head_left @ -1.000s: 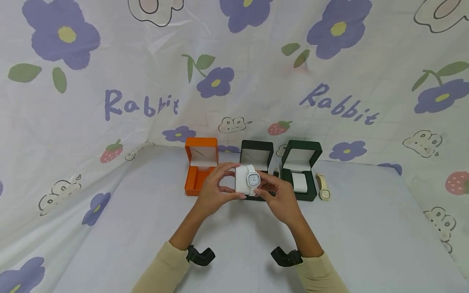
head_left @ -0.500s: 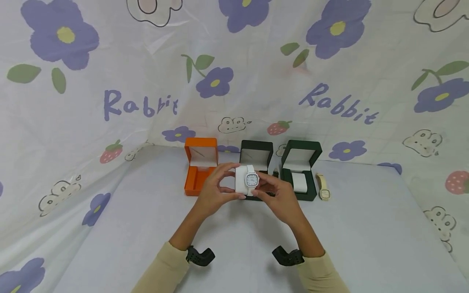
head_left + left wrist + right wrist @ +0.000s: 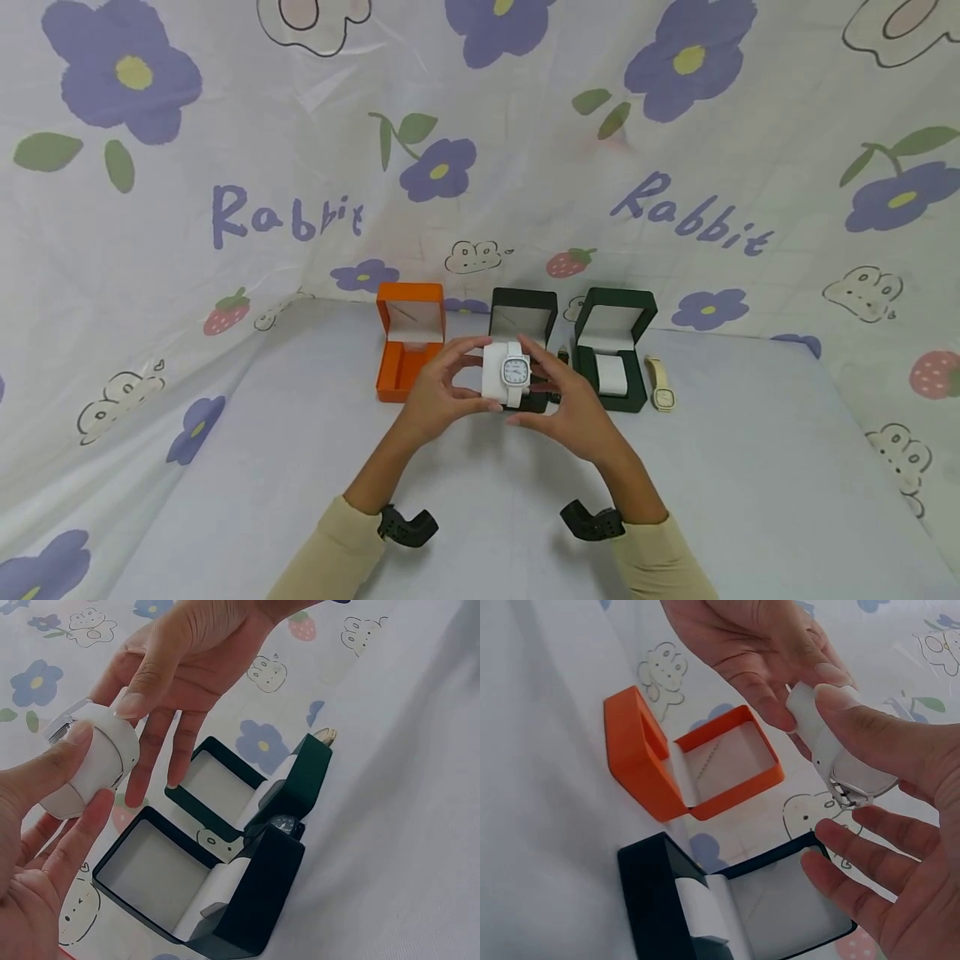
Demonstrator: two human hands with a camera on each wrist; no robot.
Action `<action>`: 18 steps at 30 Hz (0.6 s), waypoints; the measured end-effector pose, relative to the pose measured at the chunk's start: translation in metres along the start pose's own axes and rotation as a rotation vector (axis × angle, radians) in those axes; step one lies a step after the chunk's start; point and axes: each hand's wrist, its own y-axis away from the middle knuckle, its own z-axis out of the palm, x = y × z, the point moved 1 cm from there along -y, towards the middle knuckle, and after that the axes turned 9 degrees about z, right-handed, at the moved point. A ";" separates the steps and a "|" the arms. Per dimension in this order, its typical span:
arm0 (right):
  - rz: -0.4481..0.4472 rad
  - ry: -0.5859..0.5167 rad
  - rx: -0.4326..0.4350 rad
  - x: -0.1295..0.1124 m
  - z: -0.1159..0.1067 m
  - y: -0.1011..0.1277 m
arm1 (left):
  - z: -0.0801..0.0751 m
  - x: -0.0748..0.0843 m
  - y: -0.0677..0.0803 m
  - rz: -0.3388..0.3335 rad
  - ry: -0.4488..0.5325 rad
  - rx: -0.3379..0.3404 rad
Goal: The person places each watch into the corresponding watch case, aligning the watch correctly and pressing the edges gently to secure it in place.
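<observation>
A white watch (image 3: 516,372) with a squarish dial is strapped round a white watch cushion (image 3: 492,375), raised in front of the black box (image 3: 525,302). My left hand (image 3: 437,398) grips the cushion's left end between thumb and fingers. Around the right end is my right hand (image 3: 576,410), its fingers spread and fairly straight. In the right wrist view the right thumb (image 3: 870,724) lies against the cushion's edge, while the other fingers stand off from the watch buckle (image 3: 847,799). Contact of the right index finger is hard to judge.
An open orange box (image 3: 396,371) stands left of the black one. To the right is an open green box (image 3: 637,383) with a white cushion (image 3: 611,375). A gold watch (image 3: 662,385) lies beside it. A dark watch (image 3: 285,823) sits between the black and green boxes.
My right thumb and fingers have loosened from the watch strap and spread to its top and bottom. The left hand keeps holding the cushion in nearly the same place.
</observation>
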 end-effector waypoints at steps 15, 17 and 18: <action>-0.006 -0.038 0.043 -0.001 -0.003 0.002 | 0.000 0.002 0.000 -0.007 0.036 -0.075; -0.015 -0.035 0.044 0.000 -0.004 0.001 | 0.000 0.002 0.000 -0.003 0.039 -0.079; -0.019 -0.032 0.045 -0.001 -0.004 0.001 | 0.000 0.001 0.000 0.001 0.043 -0.080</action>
